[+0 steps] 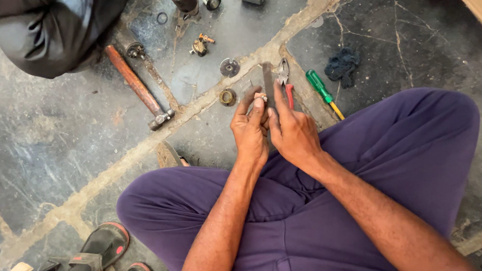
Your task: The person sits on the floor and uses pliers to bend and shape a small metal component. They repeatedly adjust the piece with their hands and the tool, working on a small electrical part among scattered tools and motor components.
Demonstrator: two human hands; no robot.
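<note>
Small metal part, pale and coppery, sits pinched between the fingertips of the left hand, above the floor. Left grip: closed on the part. Right hand presses a flat dark file against the part, fingers closed along the blade. Just beyond lie red-handled pliers, a green screwdriver and a hammer. Another person's grey-clothed leg occupies the upper left.
</note>
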